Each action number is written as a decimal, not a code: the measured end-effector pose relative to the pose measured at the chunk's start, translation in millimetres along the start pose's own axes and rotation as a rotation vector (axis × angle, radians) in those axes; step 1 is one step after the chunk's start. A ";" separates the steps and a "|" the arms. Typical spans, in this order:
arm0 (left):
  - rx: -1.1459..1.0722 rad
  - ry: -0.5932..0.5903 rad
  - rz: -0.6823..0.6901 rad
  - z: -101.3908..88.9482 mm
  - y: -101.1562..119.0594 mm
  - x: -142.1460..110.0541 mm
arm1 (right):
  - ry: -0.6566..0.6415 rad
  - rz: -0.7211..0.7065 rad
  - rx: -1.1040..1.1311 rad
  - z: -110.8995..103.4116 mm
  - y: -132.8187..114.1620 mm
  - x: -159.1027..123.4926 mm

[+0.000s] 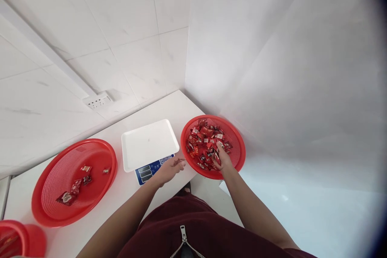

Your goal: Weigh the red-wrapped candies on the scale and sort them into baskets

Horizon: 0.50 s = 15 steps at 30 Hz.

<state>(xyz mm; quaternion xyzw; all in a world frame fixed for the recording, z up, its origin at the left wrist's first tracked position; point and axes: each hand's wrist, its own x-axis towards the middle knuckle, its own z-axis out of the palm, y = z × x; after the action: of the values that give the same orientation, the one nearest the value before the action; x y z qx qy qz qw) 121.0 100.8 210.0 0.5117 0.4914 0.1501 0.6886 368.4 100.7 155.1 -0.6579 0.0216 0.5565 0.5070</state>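
Note:
My right hand (pixel 223 159) reaches into the right red plastic basket (pixel 238 161). Its fingers are closed around a small red wrapped packet (pixel 215 156); whether more than one is in the grip, I cannot tell. Many similar red packets (pixel 202 137) lie loose in that basket. My left hand (pixel 171 170) hovers over the front right edge of a digital scale (pixel 146 174). Its fingers are loosely curled, a little apart, with nothing visible in them. On the scale sits a bare white tray (pixel 149 145); the hand partly covers the blue keypad.
Another red basket (pixel 105 157) stands on the white table (pixel 121 205) to the left, with several packets in it. A smaller red container (pixel 34 240) is cut off at the lower left. A tiled wall with a socket strip (pixel 97 100) runs behind; a pale wall closes the right.

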 end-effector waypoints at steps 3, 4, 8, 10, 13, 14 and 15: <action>-0.071 -0.052 -0.059 5.8 7.6 5.0 | -0.046 0.006 0.029 13.8 -1.1 -22.8; -0.104 -0.058 -0.071 9.2 10.0 7.0 | -0.072 -0.009 0.035 19.5 -0.1 -30.0; -0.277 -0.057 -0.052 23.0 16.1 14.8 | -0.190 -0.059 0.014 42.7 10.5 -49.8; -0.366 -0.036 -0.035 25.6 16.2 17.2 | -0.216 -0.067 0.005 51.4 18.0 -52.9; -0.413 0.025 -0.012 22.0 13.2 17.5 | -0.214 -0.085 0.003 60.1 27.8 -52.4; -0.411 0.039 -0.003 19.4 11.8 16.8 | -0.214 -0.090 -0.007 62.6 30.2 -51.9; -0.407 0.049 0.006 16.5 10.3 15.7 | -0.208 -0.107 -0.030 65.1 32.2 -51.5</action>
<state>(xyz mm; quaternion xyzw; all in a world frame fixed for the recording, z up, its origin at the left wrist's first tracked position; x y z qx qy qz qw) 145.1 107.2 210.4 0.3598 0.4661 0.2607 0.7651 283.5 102.4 182.0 -0.6044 -0.0747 0.5940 0.5256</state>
